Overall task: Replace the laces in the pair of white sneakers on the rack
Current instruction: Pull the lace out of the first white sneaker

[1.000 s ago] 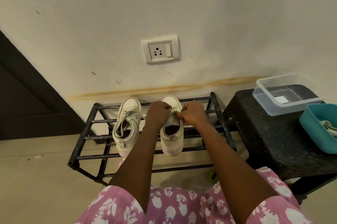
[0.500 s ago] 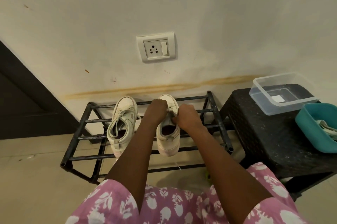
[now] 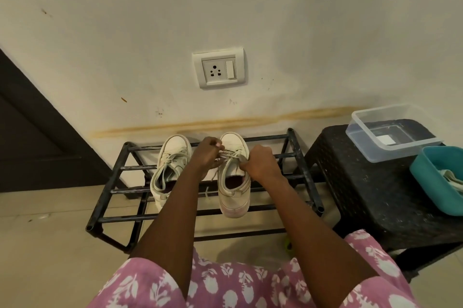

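Head view: both arms reach forward to the black rack (image 3: 302,164) against the wall. The left hand (image 3: 206,154) and right hand (image 3: 260,163) are at the right sneaker (image 3: 234,191), which stands on the rack's bars, toe to the wall. The fingers (image 3: 215,143) of the left hand are curled and pinch the lace (image 3: 231,155) over the upper eyelets. The right hand's fingers are curled too, gripping the same lace at the tongue's right edge. A loose lace end hangs below the left fingers, between the bars. The left sneaker (image 3: 172,154) stands just left of the left hand, laced loosely. Well right of the right fingers, a black stool (image 3: 363,194) carries a clear tub (image 3: 352,132) and a teal tub (image 3: 431,189). A wall socket (image 3: 218,67) sits above the fingers.
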